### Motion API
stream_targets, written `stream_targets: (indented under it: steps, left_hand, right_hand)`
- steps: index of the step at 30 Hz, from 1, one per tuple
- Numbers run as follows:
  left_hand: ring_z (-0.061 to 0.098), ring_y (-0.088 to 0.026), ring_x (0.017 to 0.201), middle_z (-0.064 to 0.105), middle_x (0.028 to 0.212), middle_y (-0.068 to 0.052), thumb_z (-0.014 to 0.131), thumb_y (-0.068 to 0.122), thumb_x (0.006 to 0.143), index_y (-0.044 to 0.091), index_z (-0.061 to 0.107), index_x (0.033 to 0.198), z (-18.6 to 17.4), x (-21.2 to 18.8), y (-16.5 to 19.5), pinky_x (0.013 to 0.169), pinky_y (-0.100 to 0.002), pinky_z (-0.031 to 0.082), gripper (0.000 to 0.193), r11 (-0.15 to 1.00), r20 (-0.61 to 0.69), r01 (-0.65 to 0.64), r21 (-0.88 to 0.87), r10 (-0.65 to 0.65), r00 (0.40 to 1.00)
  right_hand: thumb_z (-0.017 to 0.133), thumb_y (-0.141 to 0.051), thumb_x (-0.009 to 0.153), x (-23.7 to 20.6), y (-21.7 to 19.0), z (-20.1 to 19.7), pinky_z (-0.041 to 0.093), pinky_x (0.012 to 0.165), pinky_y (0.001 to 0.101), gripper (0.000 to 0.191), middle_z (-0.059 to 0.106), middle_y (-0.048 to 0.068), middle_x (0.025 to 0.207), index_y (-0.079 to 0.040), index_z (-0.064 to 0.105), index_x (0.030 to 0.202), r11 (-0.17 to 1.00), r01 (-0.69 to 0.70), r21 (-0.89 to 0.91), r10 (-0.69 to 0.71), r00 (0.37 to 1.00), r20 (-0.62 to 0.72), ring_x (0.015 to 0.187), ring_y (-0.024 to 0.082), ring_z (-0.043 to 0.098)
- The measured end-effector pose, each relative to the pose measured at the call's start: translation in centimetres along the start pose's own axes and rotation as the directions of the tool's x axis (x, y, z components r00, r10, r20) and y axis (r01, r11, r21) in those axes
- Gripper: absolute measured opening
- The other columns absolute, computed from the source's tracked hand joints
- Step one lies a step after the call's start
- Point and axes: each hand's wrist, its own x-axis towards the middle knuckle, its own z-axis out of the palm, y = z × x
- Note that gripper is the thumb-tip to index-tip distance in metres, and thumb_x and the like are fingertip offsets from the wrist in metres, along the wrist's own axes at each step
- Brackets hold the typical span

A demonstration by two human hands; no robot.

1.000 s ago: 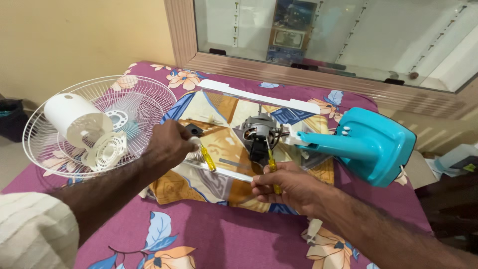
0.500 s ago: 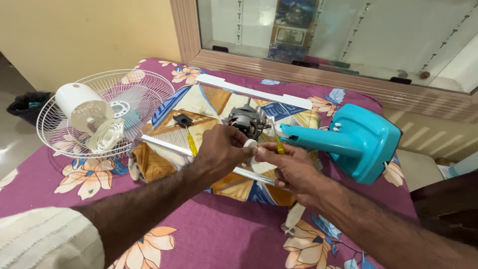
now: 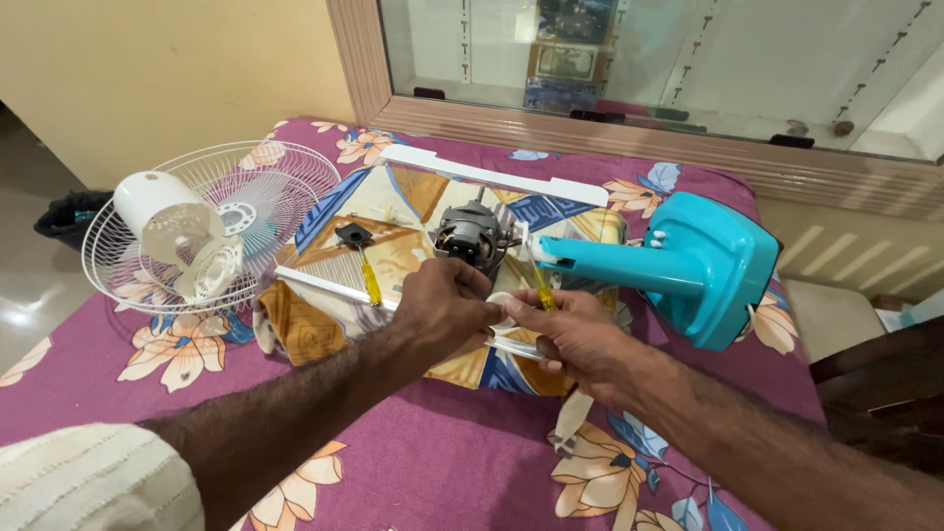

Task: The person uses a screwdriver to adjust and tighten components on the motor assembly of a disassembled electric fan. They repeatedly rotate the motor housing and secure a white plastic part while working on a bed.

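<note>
Purple floral bedspread (image 3: 413, 462), cream wall (image 3: 147, 69)

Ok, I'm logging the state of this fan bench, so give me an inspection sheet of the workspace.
Surface: purple floral cloth, with a patterned cloth spread on it.
Job's things: grey fan motor on a teal fan stand; yellow-handled screwdriver and a small white part.
Clutter: white wire fan guard holding a clear blade; second yellow screwdriver; long white strip.
Grippers: left hand and right hand meet at the white part; right holds the screwdriver.
Cables: nothing seen.
Surroundings: wood-framed mirror, yellow wall.
</note>
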Motion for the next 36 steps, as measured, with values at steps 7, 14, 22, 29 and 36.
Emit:
stream_targets:
  steps: [7, 14, 22, 29, 36]
  left_hand:
    - [0.076, -0.022, 0.073, 0.074, 0.094, -0.017, 0.082, 0.01, 0.077, -0.007, 0.061, 0.116, -0.2, 1.5, -0.3, 0.062, -0.031, 0.066, 0.047, 0.978, 0.064, 0.102, -0.183, -0.092, 0.994]
    - [0.076, -0.02, 0.075, 0.073, 0.094, -0.016, 0.081, 0.01, 0.077, -0.009, 0.062, 0.12, -1.6, 3.9, -1.9, 0.068, -0.028, 0.069, 0.05, 0.908, 0.252, 0.186, -0.376, -0.093, 0.963]
    - [0.078, -0.025, 0.074, 0.076, 0.09, -0.017, 0.08, 0.026, 0.08, -0.006, 0.064, 0.109, -2.5, 4.9, -2.5, 0.066, -0.037, 0.067, 0.046, 0.99, -0.11, 0.059, 0.125, -0.045, 0.993]
    - [0.078, -0.025, 0.079, 0.079, 0.089, -0.019, 0.078, 0.024, 0.083, -0.004, 0.073, 0.101, -1.7, 4.8, -3.3, 0.071, -0.037, 0.062, 0.035, 0.99, -0.077, -0.048, 0.133, 0.059, 0.995]
    - [0.076, -0.025, 0.074, 0.075, 0.087, -0.017, 0.078, 0.022, 0.085, -0.005, 0.065, 0.105, -1.8, 4.9, -3.2, 0.066, -0.039, 0.062, 0.036, 0.994, -0.161, -0.067, 0.083, 0.079, 0.984]
  right_hand:
    - [0.071, -0.031, 0.091, 1.6, -0.1, -0.2, 0.036, 0.037, 0.0203, 0.035, 0.061, 0.002, 0.072, -0.001, 0.068, 0.109, 1.0, 0.02, -0.012, -0.019, 0.996, 0.088, 0.045, 0.005, 0.04]
    - [0.074, -0.025, 0.093, 3.0, 0.9, 0.4, 0.036, 0.039, 0.0213, 0.026, 0.05, -0.004, 0.068, -0.002, 0.064, 0.098, 0.99, 0.046, 0.135, -0.049, 0.999, 0.022, 0.048, 0.003, 0.038]
    - [0.066, -0.022, 0.098, 3.8, 2.2, 0.8, 0.038, 0.042, 0.0245, 0.018, 0.044, -0.005, 0.065, -0.006, 0.06, 0.094, 0.97, 0.0, 0.244, 0.031, 0.992, -0.126, 0.047, 0.005, 0.036]
    - [0.054, -0.026, 0.104, 5.1, 2.2, 0.5, 0.041, 0.047, 0.0257, 0.024, 0.043, -0.004, 0.068, -0.003, 0.062, 0.098, 0.945, -0.052, 0.323, 0.101, 0.986, -0.135, 0.047, 0.006, 0.033]
    - [0.053, -0.024, 0.106, 5.7, 2.0, 2.2, 0.043, 0.051, 0.0273, 0.028, 0.053, 0.0, 0.079, 0.001, 0.064, 0.109, 0.907, -0.027, 0.42, 0.105, 0.981, -0.163, 0.05, 0.005, 0.035]
